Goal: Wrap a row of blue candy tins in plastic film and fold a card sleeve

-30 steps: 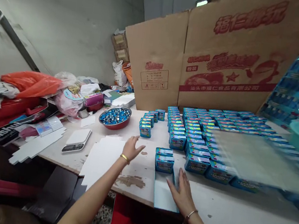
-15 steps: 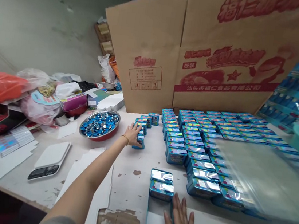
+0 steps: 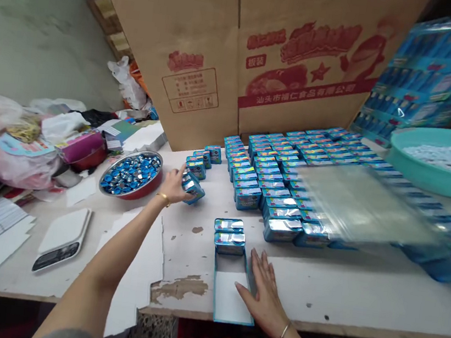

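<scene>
My left hand (image 3: 176, 184) is stretched out over the table and grips a small blue tin (image 3: 193, 188), tilted, at the near end of a short row of blue tins (image 3: 204, 159). My right hand (image 3: 261, 293) lies flat, fingers apart, against the right wall of a long blue tray (image 3: 229, 300) at the table's front edge. Two blue tins (image 3: 230, 235) sit at the tray's far end. A large block of the same tins (image 3: 278, 178) fills the middle of the table.
A red bowl of blue-wrapped pieces (image 3: 131, 173) stands left of the tins. A white scale (image 3: 61, 239) and flat white card blanks (image 3: 137, 268) lie near the left front. A big cardboard box (image 3: 245, 49) stands behind; a teal basin (image 3: 438, 158) and clear sheet (image 3: 362, 206) at right.
My left hand reached to the short row of tins, closed on one and lifted it toward me. My right hand stayed at the tray. The view tilted down.
</scene>
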{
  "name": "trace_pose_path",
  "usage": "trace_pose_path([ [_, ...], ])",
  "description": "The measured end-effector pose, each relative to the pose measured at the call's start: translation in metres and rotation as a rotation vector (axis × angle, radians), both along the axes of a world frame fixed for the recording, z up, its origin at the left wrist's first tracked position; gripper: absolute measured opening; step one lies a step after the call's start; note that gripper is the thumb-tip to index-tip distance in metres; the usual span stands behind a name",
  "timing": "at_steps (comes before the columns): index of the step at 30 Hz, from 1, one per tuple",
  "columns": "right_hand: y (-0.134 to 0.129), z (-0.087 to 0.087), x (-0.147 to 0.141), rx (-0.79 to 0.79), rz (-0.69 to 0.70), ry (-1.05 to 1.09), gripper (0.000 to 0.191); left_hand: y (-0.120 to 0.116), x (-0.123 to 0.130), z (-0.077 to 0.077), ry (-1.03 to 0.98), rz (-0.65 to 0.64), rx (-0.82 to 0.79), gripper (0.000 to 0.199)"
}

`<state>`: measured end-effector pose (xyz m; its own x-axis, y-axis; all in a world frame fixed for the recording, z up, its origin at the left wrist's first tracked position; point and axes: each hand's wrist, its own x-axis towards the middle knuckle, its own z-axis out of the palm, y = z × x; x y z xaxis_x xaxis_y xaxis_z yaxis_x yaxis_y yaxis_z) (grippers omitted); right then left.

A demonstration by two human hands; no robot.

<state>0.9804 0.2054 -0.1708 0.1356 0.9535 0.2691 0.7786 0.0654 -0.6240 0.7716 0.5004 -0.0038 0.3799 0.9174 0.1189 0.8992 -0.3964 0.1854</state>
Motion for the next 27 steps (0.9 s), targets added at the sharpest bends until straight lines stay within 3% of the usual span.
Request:
trace_pose_path([
  [2,-0.005,0.000,0.003,0.020,0.027,-0.020,0.075,-0.035,-0.017,0.017,-0.218,-0.018,0.030,0.120],
  [6,-0.007,0.000,0.002,0.022,0.030,-0.056,0.068,-0.127,-0.034,0.046,-0.558,-0.267,-0.137,0.123],
  [8,-0.007,0.000,0.001,0.022,0.027,-0.053,0.065,-0.169,-0.024,0.045,-0.583,-0.373,-0.163,0.117],
  [11,-0.006,0.001,0.003,0.021,0.041,-0.022,0.058,-0.211,0.005,0.026,-0.496,-0.489,-0.261,0.112],
  [15,-0.007,0.007,0.008,-0.030,0.072,0.043,0.053,-0.225,0.040,0.000,-0.150,-0.552,-0.173,0.105],
  [22,-0.010,0.012,0.015,-0.028,0.130,0.093,0.052,-0.233,0.076,0.003,0.269,-0.473,-0.166,0.107],
  [27,-0.010,0.013,0.013,-0.022,0.131,0.134,0.053,-0.234,0.081,-0.012,0.334,-0.454,-0.061,0.108],
])
